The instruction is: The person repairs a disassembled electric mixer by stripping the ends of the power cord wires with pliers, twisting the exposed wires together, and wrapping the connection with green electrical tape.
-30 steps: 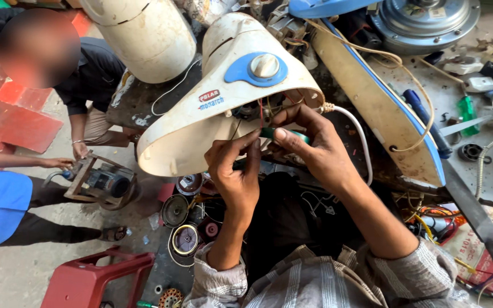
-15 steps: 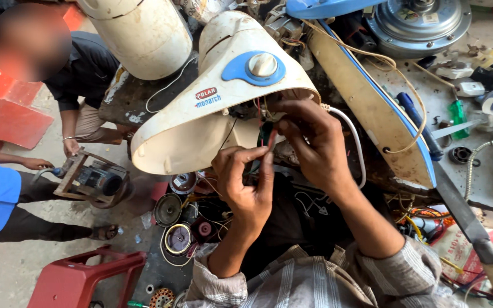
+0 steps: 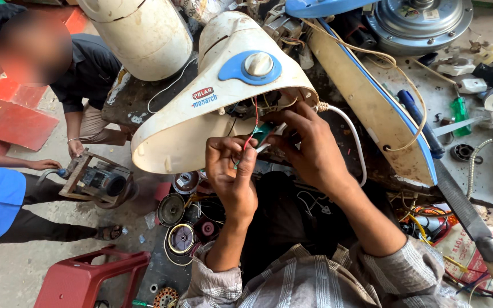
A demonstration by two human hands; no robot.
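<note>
both hands pinching wires, cream housing

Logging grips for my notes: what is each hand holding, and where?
Left hand pinches a red wire; right hand pinches the small green part at its end.

A red plastic stool stands on the floor; a blue-handled screwdriver lies on the cluttered bench.

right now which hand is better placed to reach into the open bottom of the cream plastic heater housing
Probably the right hand: its fingers are already at the cream plastic heater housing opening, on the small green part. The left hand sits lower, pinching the thin red wire.
</note>
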